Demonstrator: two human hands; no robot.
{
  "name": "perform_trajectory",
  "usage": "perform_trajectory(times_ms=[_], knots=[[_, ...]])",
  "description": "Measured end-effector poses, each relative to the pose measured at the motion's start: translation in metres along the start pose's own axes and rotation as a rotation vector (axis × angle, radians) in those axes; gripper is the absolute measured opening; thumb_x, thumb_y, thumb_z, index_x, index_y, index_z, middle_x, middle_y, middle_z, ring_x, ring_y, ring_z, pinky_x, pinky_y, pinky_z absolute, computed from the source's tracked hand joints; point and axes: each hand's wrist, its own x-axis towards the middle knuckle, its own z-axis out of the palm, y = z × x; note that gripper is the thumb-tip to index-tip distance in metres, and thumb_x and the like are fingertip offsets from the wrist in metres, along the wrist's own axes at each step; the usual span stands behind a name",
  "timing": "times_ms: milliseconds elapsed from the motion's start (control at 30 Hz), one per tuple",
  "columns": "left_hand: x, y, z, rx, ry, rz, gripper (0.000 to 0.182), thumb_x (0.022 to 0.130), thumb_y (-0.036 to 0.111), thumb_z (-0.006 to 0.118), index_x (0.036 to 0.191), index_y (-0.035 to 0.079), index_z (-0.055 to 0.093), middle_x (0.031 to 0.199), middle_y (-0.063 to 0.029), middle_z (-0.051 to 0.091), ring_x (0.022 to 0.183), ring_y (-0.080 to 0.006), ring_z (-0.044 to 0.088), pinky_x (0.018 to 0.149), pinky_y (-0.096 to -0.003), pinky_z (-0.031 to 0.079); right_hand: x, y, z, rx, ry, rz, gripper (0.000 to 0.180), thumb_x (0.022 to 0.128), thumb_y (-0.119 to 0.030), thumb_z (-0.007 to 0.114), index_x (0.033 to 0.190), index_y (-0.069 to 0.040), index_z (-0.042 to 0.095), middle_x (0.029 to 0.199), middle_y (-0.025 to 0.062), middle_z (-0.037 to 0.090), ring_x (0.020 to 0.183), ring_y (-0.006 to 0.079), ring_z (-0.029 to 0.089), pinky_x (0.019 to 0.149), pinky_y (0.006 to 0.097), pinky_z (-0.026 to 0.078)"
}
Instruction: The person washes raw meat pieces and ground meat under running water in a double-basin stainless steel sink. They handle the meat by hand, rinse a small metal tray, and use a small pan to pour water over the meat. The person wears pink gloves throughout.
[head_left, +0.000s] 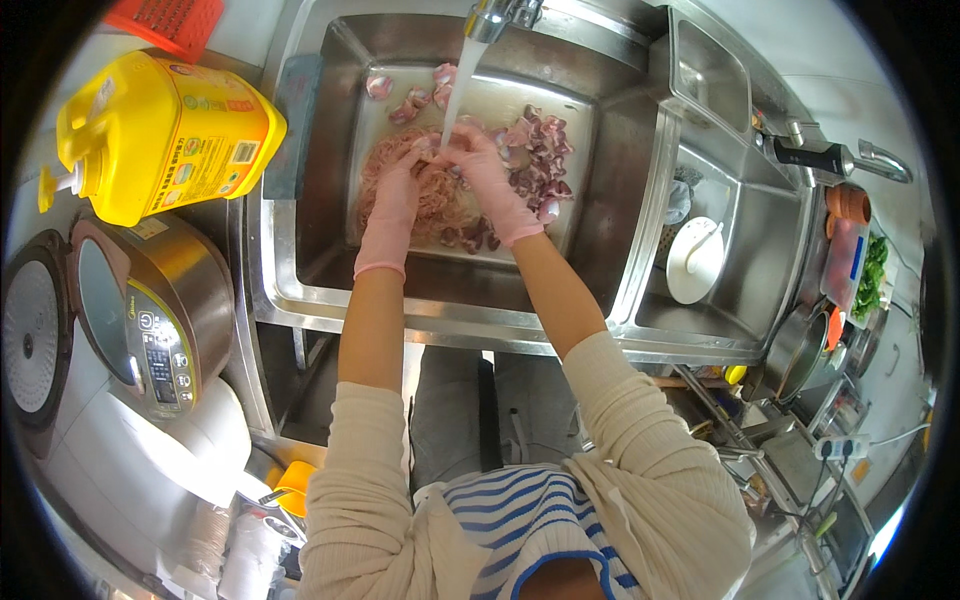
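My left hand (399, 191) and my right hand (484, 169), both in pink gloves, meet under the stream of running water (463, 86) from the metal faucet (491, 21). Between their fingers they hold a small piece of meat, probably a gizzard (427, 142), partly hidden by the fingers. Below my hands, a heap of pale pink, stringy scraps (431, 206) lies at the left of the large steel sink (465, 289). Dark red gizzards (544, 154) are piled at the right of the basin. A few paler pieces (409, 105) lie towards its back left.
A yellow pump jug (202, 135) and a rice cooker (161, 315) with a raised lid stand left of the sink. A dark slab (294, 124) rests along the left rim. In the smaller right sink (757, 277) is a white lid-like item (694, 262). Pots (799, 352) stand farther right.
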Motion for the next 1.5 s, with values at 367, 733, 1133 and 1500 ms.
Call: perform_trajectory(times_ms=[367, 733, 1133, 1500], knots=[[-0.026, -0.013, 0.01, -0.158, -0.127, 0.058, 0.036, 0.094, 0.006, 0.05, 0.13, 0.003, 0.045, 0.125, -0.0083, 0.054, 0.114, -0.0204, 0.053, 0.101, -0.0377, 0.044, -0.039, -0.03, -0.021, 0.015, -0.043, 0.057, 0.041, 0.081, 0.002, 0.065, 0.122, -0.003, 0.059, 0.107, 0.0008, 0.062, 0.098, 0.0098, 0.057, 0.084, 0.0241, 0.047], [-0.064, -0.009, 0.06, 0.052, -0.187, 0.035, 0.043, 0.093, 0.016, 0.056, 0.133, 0.004, 0.045, 0.124, -0.0049, 0.054, 0.111, -0.0171, 0.054, 0.097, -0.0362, 0.044, -0.064, -0.082, -0.046, 0.112, -0.135, 0.014, 0.041, 0.085, -0.002, 0.062, 0.126, -0.004, 0.057, 0.108, 0.0009, 0.063, 0.1, 0.0102, 0.056, 0.091, 0.0264, 0.045], [-0.092, 0.001, 0.1, 0.459, -0.104, -0.107, 0.029, 0.087, 0.029, 0.064, 0.106, 0.011, 0.052, 0.097, -0.002, 0.056, 0.079, -0.0092, 0.056, 0.056, -0.0222, 0.041, -0.087, -0.103, -0.047, 0.013, -0.24, 0.072, 0.019, 0.089, -0.001, 0.051, 0.108, -0.004, 0.054, 0.088, 0.0053, 0.064, 0.075, 0.0133, 0.061, 0.068, 0.0268, 0.051], [-0.104, -0.02, 0.113, 0.282, -0.282, -0.229, 0.025, 0.082, 0.019, 0.054, 0.104, 0.013, 0.045, 0.089, 0.0001, 0.05, 0.073, -0.0092, 0.051, 0.051, -0.0222, 0.036, -0.116, -0.111, -0.066, -0.043, -0.203, 0.115, 0.021, 0.089, -0.001, 0.047, 0.109, -0.004, 0.054, 0.097, 0.0055, 0.063, 0.084, 0.0132, 0.062, 0.071, 0.028, 0.053]])
